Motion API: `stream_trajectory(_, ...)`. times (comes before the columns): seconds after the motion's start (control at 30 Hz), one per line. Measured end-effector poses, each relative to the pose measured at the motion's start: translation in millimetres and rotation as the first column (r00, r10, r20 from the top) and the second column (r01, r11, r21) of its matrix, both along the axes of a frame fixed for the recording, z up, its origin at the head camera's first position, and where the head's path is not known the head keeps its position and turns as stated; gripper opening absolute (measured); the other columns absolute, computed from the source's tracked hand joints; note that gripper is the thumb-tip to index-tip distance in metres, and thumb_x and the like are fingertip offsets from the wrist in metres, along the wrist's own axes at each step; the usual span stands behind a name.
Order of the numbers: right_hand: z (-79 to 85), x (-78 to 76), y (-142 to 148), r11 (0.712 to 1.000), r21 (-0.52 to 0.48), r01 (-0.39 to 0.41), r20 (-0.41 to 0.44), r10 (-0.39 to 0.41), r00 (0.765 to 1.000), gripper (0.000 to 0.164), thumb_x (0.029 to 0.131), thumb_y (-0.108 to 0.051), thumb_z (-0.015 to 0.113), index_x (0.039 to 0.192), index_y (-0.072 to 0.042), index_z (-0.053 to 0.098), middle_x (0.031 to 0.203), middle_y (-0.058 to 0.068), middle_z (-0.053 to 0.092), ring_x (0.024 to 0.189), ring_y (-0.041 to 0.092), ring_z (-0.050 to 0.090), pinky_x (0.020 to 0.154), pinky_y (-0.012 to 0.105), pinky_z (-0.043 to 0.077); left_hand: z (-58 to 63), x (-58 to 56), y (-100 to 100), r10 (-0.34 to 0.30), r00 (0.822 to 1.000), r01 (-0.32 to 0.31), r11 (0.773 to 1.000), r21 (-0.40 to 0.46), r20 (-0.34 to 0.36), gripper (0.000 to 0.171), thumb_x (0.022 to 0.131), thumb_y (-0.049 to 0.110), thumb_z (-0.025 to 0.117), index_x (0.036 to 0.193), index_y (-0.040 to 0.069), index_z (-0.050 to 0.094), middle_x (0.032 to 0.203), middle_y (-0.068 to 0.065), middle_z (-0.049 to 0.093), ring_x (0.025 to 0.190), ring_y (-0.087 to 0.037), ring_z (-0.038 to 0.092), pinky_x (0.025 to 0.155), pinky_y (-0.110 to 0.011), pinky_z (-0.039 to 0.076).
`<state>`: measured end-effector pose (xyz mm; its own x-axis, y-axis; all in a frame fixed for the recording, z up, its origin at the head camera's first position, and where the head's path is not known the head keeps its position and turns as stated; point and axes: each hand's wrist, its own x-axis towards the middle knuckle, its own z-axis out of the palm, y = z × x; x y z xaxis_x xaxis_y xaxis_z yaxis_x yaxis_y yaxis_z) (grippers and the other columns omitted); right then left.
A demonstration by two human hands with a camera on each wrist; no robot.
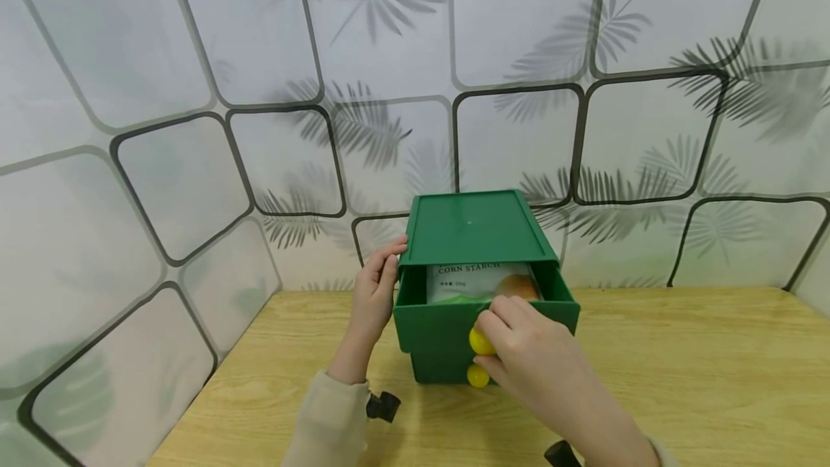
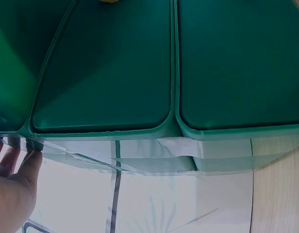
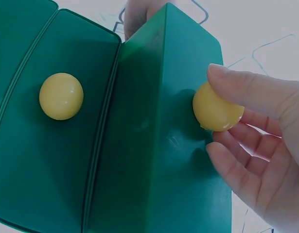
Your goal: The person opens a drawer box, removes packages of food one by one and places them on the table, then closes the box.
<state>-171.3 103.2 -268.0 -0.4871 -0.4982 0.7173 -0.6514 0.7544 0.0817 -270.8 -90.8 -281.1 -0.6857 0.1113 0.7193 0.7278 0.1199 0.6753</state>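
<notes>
A green drawer cabinet (image 1: 480, 225) stands on the table with its top drawer (image 1: 434, 326) pulled partway out. Inside that drawer lies a white bag (image 1: 467, 283) printed "CORN STARCH". My right hand (image 1: 532, 352) holds the drawer's yellow knob (image 3: 215, 109) between thumb and fingers, as the right wrist view shows. Lower on the front, another yellow knob (image 1: 478, 376) sticks out below my right hand. My left hand (image 1: 374, 294) rests against the cabinet's left side near its top edge, fingers extended. In the left wrist view, only part of the left hand (image 2: 15, 194) shows.
The wooden table (image 1: 681, 366) extends to both sides of the cabinet. Behind it hangs a pale backdrop (image 1: 395, 143) with leaf and rounded-square prints. The lower drawer front (image 3: 47, 141) sits flush in the cabinet.
</notes>
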Motion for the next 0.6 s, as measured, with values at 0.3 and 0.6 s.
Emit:
stream_trajectory(0.3, 1.6, 3.8, 1.2, 1.0, 0.017, -0.014, -0.01, 0.014, 1.0, 0.04, 0.052, -0.017, 0.085, 0.074, -0.011, 0.052, 0.071, -0.005, 0.039, 0.063, 0.009, 0.038, 0.048, 0.019, 0.04, 0.0, -0.6, 0.4, 0.021, 1.0, -0.021, 1.0, -0.011, -0.004, 0.025, 0.094, -0.001, 0.036, 0.109, -0.013, 0.053, 0.123, -0.022, 0.048, 0.116, -0.03, 0.042, 0.092, -0.038, 0.038)
stream_trajectory(0.6, 2.7, 8.3, 1.0, 0.999, 0.029, -0.024, -0.027, 0.025, 0.999, 0.044, 0.05, -0.019, 0.086, 0.073, -0.011, 0.05, 0.071, -0.005, 0.036, 0.062, 0.008, 0.036, 0.046, 0.018, 0.039, 0.4, 0.7, 0.6, 0.032, 0.999, -0.032, 0.999, -0.009, -0.003, 0.024, 0.094, -0.002, 0.036, 0.108, -0.013, 0.053, 0.122, -0.023, 0.048, 0.116, -0.031, 0.042, 0.092, -0.04, 0.038)
